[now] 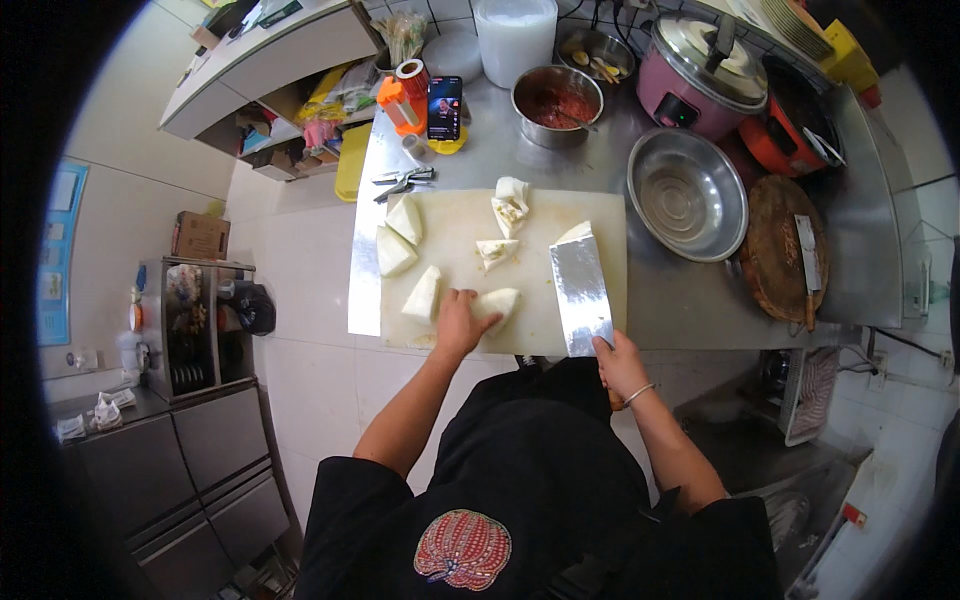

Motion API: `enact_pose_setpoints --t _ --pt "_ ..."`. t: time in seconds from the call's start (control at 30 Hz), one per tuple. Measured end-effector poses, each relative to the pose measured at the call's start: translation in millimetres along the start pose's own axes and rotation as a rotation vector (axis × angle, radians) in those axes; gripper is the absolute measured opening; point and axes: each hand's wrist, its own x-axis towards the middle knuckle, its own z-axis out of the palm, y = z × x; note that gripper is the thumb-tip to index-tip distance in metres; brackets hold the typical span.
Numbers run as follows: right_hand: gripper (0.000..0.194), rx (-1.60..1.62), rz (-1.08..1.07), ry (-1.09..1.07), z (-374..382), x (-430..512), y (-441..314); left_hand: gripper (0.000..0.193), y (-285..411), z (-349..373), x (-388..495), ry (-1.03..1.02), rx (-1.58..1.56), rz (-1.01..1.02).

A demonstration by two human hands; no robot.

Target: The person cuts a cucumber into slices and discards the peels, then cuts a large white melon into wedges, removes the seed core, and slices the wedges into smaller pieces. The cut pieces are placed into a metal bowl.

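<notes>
My right hand [621, 364] grips the handle of a broad metal cleaver [582, 292], whose blade lies over the right part of a pale cutting board [457, 217]. Its far end partly covers a pale wedge [576, 232]. With fingers spread, my left hand [463, 322] touches a pale vegetable wedge [501, 306] near the board's front edge; whether it grips it I cannot tell. Left of that hand lies another wedge [423, 295]. Two more wedges [397, 251] sit at the board's left edge. Cut core pieces with seeds [498, 252] lie at the middle and back.
Right of the board stands a steel basin [688, 196], beside a round wooden block [776, 262] bearing a second cleaver [808, 251]. Behind are a steel pot of red paste [557, 112], a pink rice cooker [701, 75], a propped phone [445, 109] and a metal peeler-like tool [406, 182].
</notes>
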Motion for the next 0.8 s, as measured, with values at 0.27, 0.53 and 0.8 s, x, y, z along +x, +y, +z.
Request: enact_pose_setpoints --t 0.27,0.53,0.8 --pt "0.025 0.083 -0.057 -0.013 -4 -26 3 0.058 -7 -10 7 0.144 -0.318 -0.080" --pt "0.027 0.046 -0.057 0.016 -10 -28 14 0.052 -65 -62 115 0.390 -0.333 -0.183" --pt "0.026 0.199 -0.021 0.115 -31 -51 25 0.049 -16 -35 96 0.651 -0.011 0.106"
